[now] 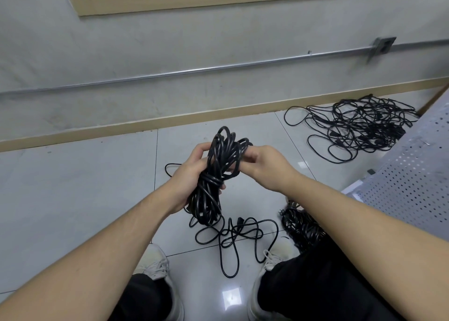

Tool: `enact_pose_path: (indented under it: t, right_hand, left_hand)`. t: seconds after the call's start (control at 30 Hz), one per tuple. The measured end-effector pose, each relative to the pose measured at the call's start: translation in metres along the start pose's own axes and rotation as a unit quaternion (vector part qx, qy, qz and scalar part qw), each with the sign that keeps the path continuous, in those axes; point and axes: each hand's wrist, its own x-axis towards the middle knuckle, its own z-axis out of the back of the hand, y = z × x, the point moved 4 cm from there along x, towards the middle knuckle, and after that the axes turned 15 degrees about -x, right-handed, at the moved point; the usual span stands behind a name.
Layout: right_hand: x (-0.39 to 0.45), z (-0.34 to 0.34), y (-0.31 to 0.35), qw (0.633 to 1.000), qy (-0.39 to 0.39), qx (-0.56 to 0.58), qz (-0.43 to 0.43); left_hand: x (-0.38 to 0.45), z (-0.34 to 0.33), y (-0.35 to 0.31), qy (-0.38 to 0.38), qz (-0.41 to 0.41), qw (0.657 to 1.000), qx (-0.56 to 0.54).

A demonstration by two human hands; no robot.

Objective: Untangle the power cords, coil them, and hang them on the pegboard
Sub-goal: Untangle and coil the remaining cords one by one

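A black coiled power cord (218, 165) is held upright in front of me, cinched round its middle by a few turns of its own cable. My left hand (192, 179) grips the bundle at that wrapped waist. My right hand (262, 165) pinches the upper loops from the right. The cord's loose tail (243, 233) trails in loops on the floor between my shoes. A tangled pile of black cords (359, 128) lies on the floor at the far right. A white perforated pegboard (413, 174) leans at the right edge.
Another bundle of black cord (301, 226) lies on the floor beside my right leg, partly hidden by my arm. My two shoes (155, 267) stand on grey floor tiles. A wall with a metal conduit (218, 68) and a tan skirting runs across ahead.
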Motion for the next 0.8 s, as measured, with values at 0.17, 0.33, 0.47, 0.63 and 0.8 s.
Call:
enact_pose_path:
  t: [0.17,0.33,0.47,0.63,0.8]
  right_hand:
    - [0.001,0.005,-0.003,1.000,-0.007,-0.017,-0.007]
    - [0.006,-0.003,-0.006,0.995,-0.057,0.056,-0.053]
    - [0.008,-0.007,-0.008,0.989,-0.015,0.136,-0.059]
    - [0.004,-0.011,-0.006,0.982,-0.016,0.183,-0.053]
    - [0.003,0.002,0.007,0.996,-0.061,0.068,0.007]
  left_hand:
    - [0.000,-0.009,-0.001,0.006,-0.005,1.000,0.014]
    - [0.005,-0.008,-0.005,-0.006,-0.016,1.000,-0.003]
    - [0.006,-0.004,-0.006,-0.016,-0.021,1.000,-0.013]
    - [0.003,-0.004,-0.011,-0.003,-0.038,0.998,0.056]
    - [-0.004,-0.004,-0.015,0.015,-0.028,0.998,0.063]
